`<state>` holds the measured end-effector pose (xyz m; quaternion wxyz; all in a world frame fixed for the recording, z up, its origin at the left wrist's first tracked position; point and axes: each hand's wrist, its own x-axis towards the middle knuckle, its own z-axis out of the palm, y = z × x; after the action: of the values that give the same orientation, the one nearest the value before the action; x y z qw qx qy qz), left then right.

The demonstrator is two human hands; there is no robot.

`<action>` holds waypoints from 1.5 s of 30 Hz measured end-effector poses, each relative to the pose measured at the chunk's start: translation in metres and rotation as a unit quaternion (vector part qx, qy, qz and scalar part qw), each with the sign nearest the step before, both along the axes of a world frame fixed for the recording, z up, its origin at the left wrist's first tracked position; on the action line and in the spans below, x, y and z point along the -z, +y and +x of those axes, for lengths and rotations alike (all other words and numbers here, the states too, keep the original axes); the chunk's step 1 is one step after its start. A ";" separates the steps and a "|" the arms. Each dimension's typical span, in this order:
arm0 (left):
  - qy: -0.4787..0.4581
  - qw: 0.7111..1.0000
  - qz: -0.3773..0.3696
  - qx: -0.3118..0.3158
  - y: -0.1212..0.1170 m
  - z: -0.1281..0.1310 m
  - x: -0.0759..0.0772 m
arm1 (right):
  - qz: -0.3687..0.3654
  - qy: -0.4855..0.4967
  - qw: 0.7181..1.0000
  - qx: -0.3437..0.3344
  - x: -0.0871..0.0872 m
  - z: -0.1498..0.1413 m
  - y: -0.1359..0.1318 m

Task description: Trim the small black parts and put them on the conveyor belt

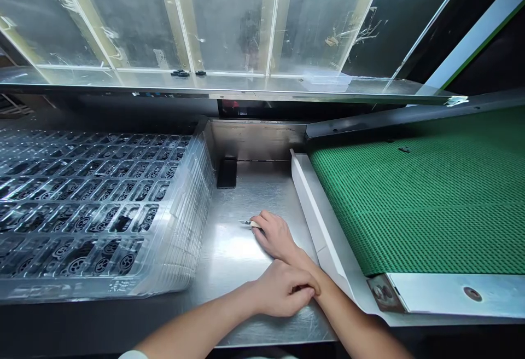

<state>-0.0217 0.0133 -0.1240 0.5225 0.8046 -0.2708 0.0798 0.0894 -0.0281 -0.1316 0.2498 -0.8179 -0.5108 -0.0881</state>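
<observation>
My right hand [275,236] lies on the steel bench [229,249], its fingers closed on a thin tool [246,223] with a pale grip and a metal tip that points left. My left hand [283,289] is curled over my right wrist, fingers bent and pressed to it. A stack of clear plastic trays [94,211] with small black round parts in its pockets stands to the left of both hands.
A green mesh conveyor belt [422,206] runs on the right behind a white side rail [315,211]. A clear scratched guard panel [205,30] slopes overhead. A dark slot [227,173] sits at the back of the bench.
</observation>
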 end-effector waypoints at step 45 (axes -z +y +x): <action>0.008 0.999 0.035 -0.013 -0.002 -0.001 0.000 | 0.021 -0.004 1.000 -0.004 -0.001 -0.001 0.000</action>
<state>-0.0226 0.0115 -0.1235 0.4951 0.8264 -0.2588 0.0709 0.0886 -0.0285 -0.1303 0.2656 -0.8098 -0.5134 -0.1010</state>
